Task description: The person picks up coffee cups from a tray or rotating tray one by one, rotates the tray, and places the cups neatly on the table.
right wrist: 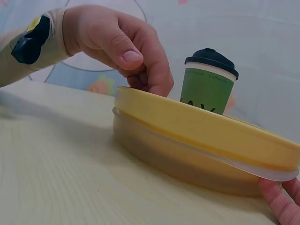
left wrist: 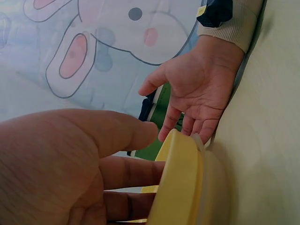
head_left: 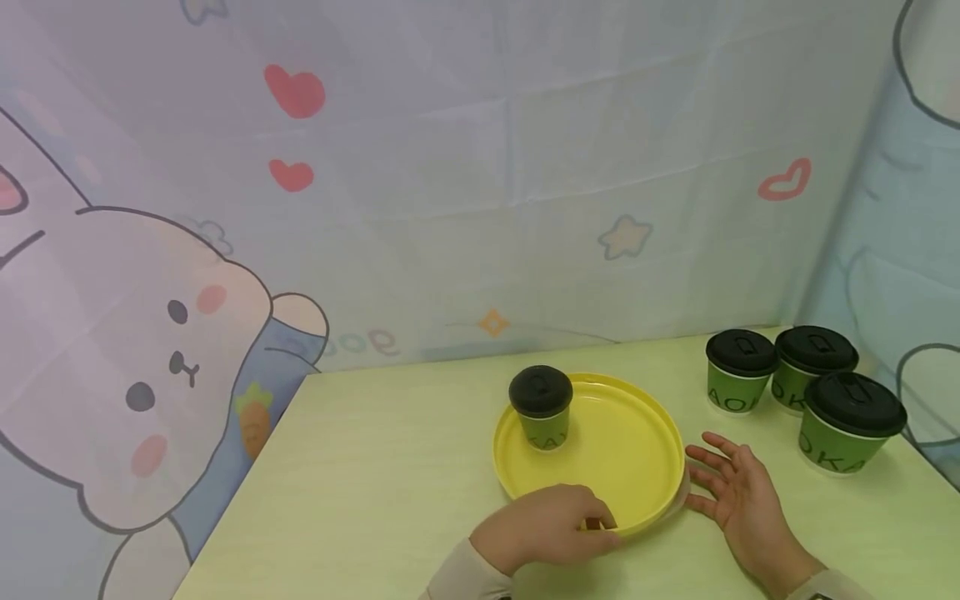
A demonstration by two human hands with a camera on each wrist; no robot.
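Note:
A round yellow tray (head_left: 622, 454) with a raised rim rests on a pale translucent round base (right wrist: 178, 164). Near its back left edge stands a green paper cup (right wrist: 206, 89) with a black lid. My left hand (head_left: 551, 525) is at the front of the tray, its fingers reaching over the rim to the inner side. In the right wrist view the left thumb (right wrist: 132, 56) is held above the rim, not pinching it. On the right side, my right hand (head_left: 738, 508) has its palm turned up and its fingers spread, the fingertips (right wrist: 276, 187) at the underside of the base's lip.
To the right of the tray stand three more lidded green cups: a smaller one (head_left: 737, 387), another behind (head_left: 787, 383) and a larger one (head_left: 836, 437) nearest me. A printed cloth backdrop (head_left: 450, 208) rises behind the pale table (head_left: 337, 483) and along its right side.

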